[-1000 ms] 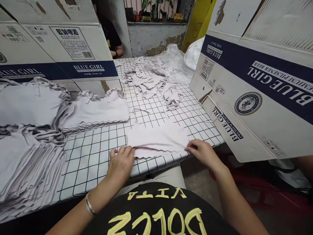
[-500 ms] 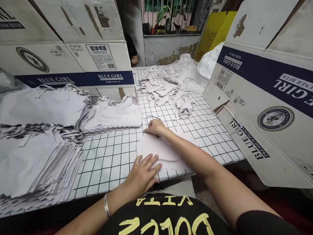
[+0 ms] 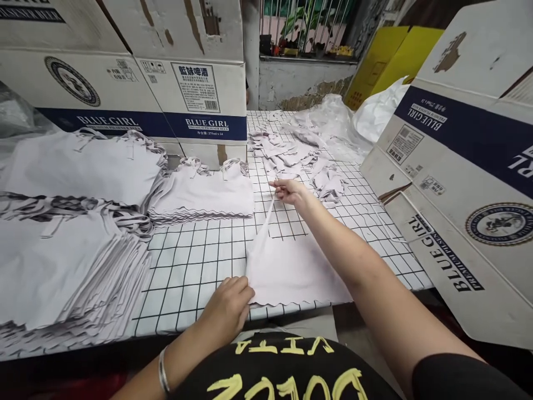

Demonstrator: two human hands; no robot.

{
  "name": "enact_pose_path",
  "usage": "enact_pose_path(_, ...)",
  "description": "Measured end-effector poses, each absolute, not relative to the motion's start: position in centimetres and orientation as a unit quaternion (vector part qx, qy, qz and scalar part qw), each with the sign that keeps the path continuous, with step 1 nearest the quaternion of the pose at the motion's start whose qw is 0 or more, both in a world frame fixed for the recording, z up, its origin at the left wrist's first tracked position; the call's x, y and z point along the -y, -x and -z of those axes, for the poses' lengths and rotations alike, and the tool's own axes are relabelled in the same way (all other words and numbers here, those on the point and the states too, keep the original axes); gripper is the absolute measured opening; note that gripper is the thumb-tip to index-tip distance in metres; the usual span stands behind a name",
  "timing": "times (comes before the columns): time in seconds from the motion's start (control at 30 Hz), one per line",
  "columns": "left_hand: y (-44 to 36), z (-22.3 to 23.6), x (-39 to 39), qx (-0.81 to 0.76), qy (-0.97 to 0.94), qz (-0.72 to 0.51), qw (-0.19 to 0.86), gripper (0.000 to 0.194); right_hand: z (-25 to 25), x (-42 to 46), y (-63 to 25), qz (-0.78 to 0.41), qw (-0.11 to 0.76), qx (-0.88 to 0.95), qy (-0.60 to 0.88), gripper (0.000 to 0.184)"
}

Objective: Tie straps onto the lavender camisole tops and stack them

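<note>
A pale pink camisole top (image 3: 297,272) lies flat on the grid-patterned tablecloth (image 3: 183,278) in front of me, its wavy hem along the near table edge. My left hand (image 3: 228,308) is closed on its lower left corner, with the fingertips curled at the fabric. Farther up, my right hand (image 3: 289,191) pinches the end of a thin shoulder strap (image 3: 265,225) and holds it taut above the cloth. My right forearm covers part of the top's right side.
Stacks of matching tops (image 3: 62,266) fill the left side, with a smaller stack (image 3: 204,194) beside them. Crumpled pieces of the same fabric (image 3: 287,155) and clear plastic (image 3: 333,119) lie at the back. Beer cartons (image 3: 166,94) stand left, another carton (image 3: 458,166) right.
My right hand has moved away from me, drawing the strap out straight. My left hand has gone from lying spread on the top to gripping its lower left corner. The view has shifted slightly.
</note>
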State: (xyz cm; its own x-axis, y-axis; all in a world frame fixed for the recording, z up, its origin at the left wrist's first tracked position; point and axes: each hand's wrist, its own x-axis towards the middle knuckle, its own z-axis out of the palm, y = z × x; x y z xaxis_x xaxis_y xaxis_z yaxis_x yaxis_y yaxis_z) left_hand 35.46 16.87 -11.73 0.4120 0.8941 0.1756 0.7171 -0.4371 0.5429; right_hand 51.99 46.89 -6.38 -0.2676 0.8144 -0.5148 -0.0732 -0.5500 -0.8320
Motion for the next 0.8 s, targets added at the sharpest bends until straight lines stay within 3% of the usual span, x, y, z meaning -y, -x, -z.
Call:
enact_pose_path(0.1, -35.6, 9.1, -17.4, -0.534, -0.721, -0.254, 0.361, 0.021, 4.6, -45.9, -52.8, -0.677, 0.379, 0.391, 0.496, 0.018)
enact_pose_path(0.2, -37.0, 6.5, -19.4, -0.495, -0.470, -0.323, 0.655, 0.049, 3.5, -40.2, -53.8, -0.579, 0.442, 0.559, 0.396, 0.017)
enact_pose_path(0.3, -38.7, 5.8, -22.2, -0.338, -0.195, -0.374, 0.841, 0.063, 3.7, -32.2, -56.1, -0.471, 0.360, 0.755, 0.280, 0.020)
enact_pose_path(0.37, -39.5, 6.3, -23.8, -0.284, -0.109, -0.408, 0.861, 0.048, 4.4, -27.7, -57.9, -0.416, 0.288, 0.829, 0.238, 0.025)
enact_pose_path(0.47, -40.1, 7.0, -24.9, -0.284, -0.075, -0.445, 0.846, 0.023, 5.8, -24.3, -60.1, -0.368, 0.384, 0.771, 0.351, 0.020)
enact_pose_path(0.57, -40.5, 6.7, -24.9, -0.281, -0.086, -0.453, 0.842, 0.019, 6.8, -24.5, -60.5, -0.473, 0.427, 0.634, 0.437, 0.016)
enact_pose_path(0.7, -41.4, 4.8, -25.1, -0.267, -0.108, -0.467, 0.836, 0.020, 7.2, -25.9, -59.1, -0.687, 0.285, 0.574, 0.343, 0.026)
enact_pose_path(0.8, -41.8, 3.8, -26.1, -0.278, -0.125, -0.475, 0.826, 0.020, 7.4, -26.1, -58.3, -0.736, 0.210, 0.565, 0.307, 0.024)
